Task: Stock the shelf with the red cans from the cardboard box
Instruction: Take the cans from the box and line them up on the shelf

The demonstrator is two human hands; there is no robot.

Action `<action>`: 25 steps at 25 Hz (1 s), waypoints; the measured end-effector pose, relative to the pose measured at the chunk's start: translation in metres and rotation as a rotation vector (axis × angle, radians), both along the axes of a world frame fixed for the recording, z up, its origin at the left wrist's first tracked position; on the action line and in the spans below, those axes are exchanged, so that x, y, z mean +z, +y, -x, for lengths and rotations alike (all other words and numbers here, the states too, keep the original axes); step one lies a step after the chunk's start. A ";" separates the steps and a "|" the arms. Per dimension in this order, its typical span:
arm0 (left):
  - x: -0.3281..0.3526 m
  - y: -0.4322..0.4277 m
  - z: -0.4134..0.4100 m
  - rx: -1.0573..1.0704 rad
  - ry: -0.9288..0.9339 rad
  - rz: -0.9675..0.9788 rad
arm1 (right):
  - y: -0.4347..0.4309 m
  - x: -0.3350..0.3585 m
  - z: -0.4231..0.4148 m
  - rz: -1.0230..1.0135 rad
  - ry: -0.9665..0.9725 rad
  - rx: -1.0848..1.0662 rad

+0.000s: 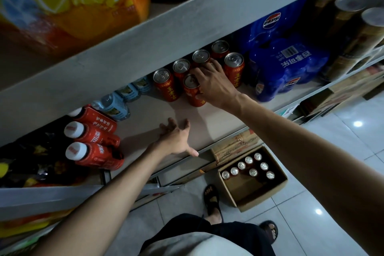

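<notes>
**Risk of toppled cans on the shelf**

Toppling is judged the chief danger. The can [192,89] under the right hand [214,85] stands upright on the shelf [207,122], just in front of the row of cans [180,66] set further back on the shelf. If the wrist were dragged sideways on release, the can could be knocked into that row and several brought down together. Another can on the shelf is partly hidden under the same hand, so a snag there cannot be ruled out. A can tipped toward the shelf's front edge could roll off and be dented on the floor below, or land in the box [276,189] that sits under the shelf.

The can is clamped from above. The right fingers [199,72] are curled over its lid and the thumb is pressed against its side. Its base appears to be set on the shelf, though contact cannot be confirmed.

The left fingers [166,125] are spread apart and nothing is held by them. The left hand [176,139] is rested on the shelf near its front edge, well apart from the can, with the thumb hung over that edge.

Eight more cans [249,169] are seen upright in the box below the shelf, so the stocking is judged only partly done.
</notes>
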State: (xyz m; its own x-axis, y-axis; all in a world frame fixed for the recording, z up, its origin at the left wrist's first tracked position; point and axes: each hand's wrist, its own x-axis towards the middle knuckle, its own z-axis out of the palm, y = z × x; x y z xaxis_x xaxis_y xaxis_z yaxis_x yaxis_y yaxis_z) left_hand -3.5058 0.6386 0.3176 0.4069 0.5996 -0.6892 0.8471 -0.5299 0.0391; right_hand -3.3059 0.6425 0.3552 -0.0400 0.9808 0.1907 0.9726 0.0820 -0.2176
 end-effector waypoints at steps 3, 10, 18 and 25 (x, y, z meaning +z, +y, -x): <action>0.006 -0.001 0.000 0.026 0.003 0.006 | -0.021 0.006 0.001 -0.084 0.038 -0.042; 0.015 -0.066 -0.049 -0.001 -0.467 -0.172 | -0.153 -0.022 -0.049 -0.207 0.192 -0.236; -0.042 -0.165 -0.148 0.006 -0.469 0.292 | -0.319 -0.112 -0.107 0.081 0.447 -0.599; -0.218 -0.202 -0.175 0.788 -0.230 0.629 | -0.383 -0.292 -0.107 0.502 0.564 -0.715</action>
State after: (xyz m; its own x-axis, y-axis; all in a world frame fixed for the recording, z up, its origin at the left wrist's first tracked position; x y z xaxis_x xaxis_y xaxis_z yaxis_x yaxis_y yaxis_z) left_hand -3.3312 0.4362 0.0998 0.2167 0.3114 -0.9253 0.8818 0.3443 0.3224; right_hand -3.1985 0.2598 0.0631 0.5502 0.7123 -0.4359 0.5048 -0.6995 -0.5059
